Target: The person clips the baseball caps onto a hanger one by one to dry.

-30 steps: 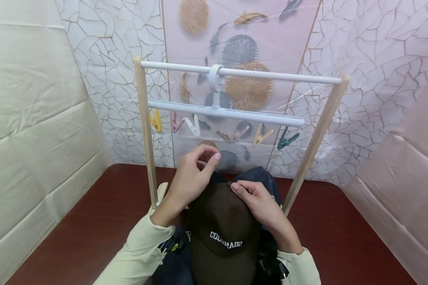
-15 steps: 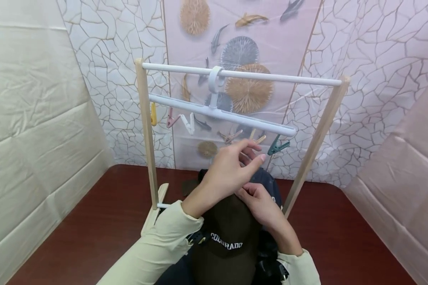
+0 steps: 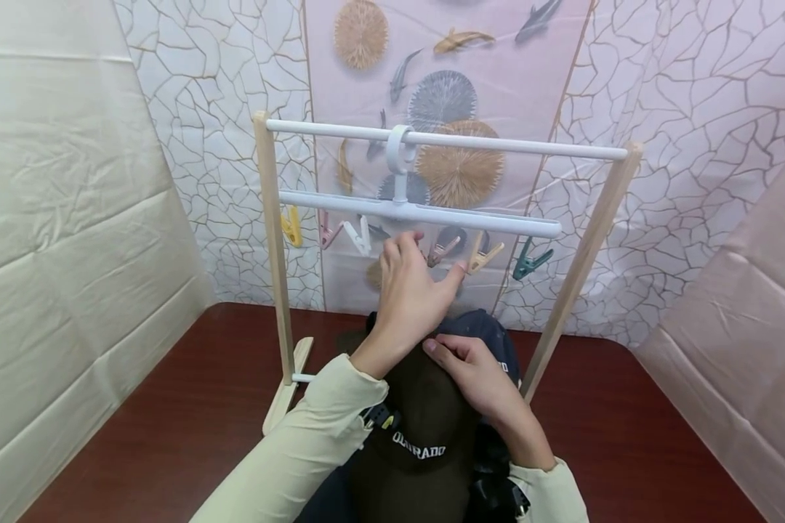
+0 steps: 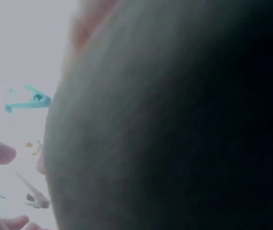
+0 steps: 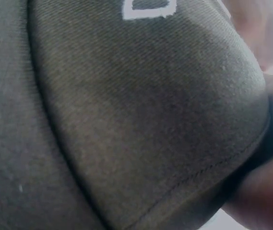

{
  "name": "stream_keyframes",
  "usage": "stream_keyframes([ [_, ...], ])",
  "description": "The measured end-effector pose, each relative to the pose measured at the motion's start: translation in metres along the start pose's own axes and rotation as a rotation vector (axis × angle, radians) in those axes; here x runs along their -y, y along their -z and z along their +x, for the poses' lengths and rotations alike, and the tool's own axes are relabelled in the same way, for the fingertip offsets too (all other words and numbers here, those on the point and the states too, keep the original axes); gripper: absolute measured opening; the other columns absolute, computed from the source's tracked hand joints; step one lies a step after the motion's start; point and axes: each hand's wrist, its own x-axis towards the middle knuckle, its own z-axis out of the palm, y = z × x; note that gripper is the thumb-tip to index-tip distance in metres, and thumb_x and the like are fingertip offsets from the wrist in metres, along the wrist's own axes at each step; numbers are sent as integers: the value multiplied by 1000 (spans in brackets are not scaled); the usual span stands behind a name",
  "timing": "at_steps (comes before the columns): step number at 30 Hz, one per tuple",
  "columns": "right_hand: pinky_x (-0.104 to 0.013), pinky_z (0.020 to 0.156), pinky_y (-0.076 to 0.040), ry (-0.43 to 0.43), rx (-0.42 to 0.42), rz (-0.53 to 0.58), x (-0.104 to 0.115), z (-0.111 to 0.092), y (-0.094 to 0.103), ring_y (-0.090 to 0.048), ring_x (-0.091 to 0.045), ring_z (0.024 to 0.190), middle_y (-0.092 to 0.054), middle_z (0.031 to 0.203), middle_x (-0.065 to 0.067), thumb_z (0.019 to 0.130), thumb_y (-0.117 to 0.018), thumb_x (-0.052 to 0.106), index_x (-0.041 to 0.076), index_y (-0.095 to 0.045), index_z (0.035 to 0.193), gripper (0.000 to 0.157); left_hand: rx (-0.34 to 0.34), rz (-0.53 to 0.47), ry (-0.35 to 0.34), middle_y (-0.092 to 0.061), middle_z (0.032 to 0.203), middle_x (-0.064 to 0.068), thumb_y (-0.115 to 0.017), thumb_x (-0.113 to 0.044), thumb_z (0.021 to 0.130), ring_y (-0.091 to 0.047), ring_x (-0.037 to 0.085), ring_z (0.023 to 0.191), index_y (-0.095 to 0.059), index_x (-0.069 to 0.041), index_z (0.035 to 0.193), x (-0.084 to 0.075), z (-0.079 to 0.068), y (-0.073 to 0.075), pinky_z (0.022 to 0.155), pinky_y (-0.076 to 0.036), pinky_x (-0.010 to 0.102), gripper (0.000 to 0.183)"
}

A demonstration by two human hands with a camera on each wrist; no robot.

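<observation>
I see the person's left hand raised at the centre of the frame, just below a white plastic hanger bar. Its grip is released: fingers point upward and the thumb stretches right, its tip just beside a tan V-shaped clip; I cannot tell whether they touch. A dusty-pink V-shaped clip sits between thumb and fingers as I view them.

Right of lower centre, the person's right hand has its grip on the top of a dark brown fabric cap, pinched between thumb and fingers. The cap fills the lower centre, crown up, with white lettering on its front, partly covered by the left wrist. Behind it I see a navy cap.

Left of the raised hand I see white, pink and yellow clips below the bar; a green clip sits right of the tan one. The hanger hooks over a white rod between pale wooden posts, above a dark red-brown bench.
</observation>
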Motion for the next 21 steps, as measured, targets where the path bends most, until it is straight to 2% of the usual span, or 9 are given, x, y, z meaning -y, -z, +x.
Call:
stream_keyframes([
  [2, -29, 61, -50, -8, -3, -3, 0, -1, 0, -59, -13, 63, -63, 77, -2, 111, -56, 24, 2, -72, 92, 33, 19, -15, -2, -54, 138, 16, -75, -38, 97, -52, 33, 128, -45, -4, 148, 2, 6, -3, 104, -45, 47, 68],
  [5, -29, 59, -49, -24, -7, -2, -1, -2, 1, -57, -13, 60, -59, 72, -2, 112, -55, 25, 3, -69, 89, 35, 43, -71, -7, -64, 134, 10, -73, -38, 99, -61, 29, 122, -48, -6, 149, 4, 14, -8, 99, -50, 49, 65],
  [9, -29, 58, -48, -39, -11, 2, -1, -3, 3, -57, -12, 60, -56, 69, -1, 112, -55, 25, 2, -68, 89, 36, 33, -152, -26, -71, 123, 3, -74, -36, 99, -68, 22, 111, -56, -9, 142, 8, 19, -12, 91, -55, 45, 54],
  [12, -28, 58, -48, -40, -5, 8, 0, -3, 3, -57, -12, 60, -55, 68, -1, 112, -54, 26, 2, -67, 88, 37, -3, -206, -52, -72, 110, 2, -75, -32, 100, -68, 18, 98, -61, -10, 131, 11, 20, -12, 82, -55, 39, 41],
  [15, -28, 57, -48, -37, 0, 17, 0, -2, 3, -56, -12, 59, -55, 68, 0, 112, -54, 26, 2, -66, 87, 37, -32, -222, -81, -68, 96, 1, -73, -30, 101, -63, 16, 82, -63, -11, 121, 13, 19, -11, 70, -50, 35, 30],
  [18, -28, 57, -47, -29, 7, 20, 0, -2, 2, -56, -11, 59, -54, 67, 0, 112, -54, 25, 1, -65, 87, 37, -38, -219, -101, -67, 92, 1, -71, -32, 103, -61, 15, 77, -63, -12, 119, 16, 16, -9, 67, -48, 33, 27],
  [21, -28, 57, -48, -25, 12, 22, 0, -3, 3, -56, -11, 59, -55, 68, 1, 112, -54, 25, 1, -65, 87, 36, -24, -230, -119, -68, 95, 1, -68, -32, 105, -62, 14, 80, -63, -10, 121, 19, 12, -7, 69, -49, 31, 28],
])
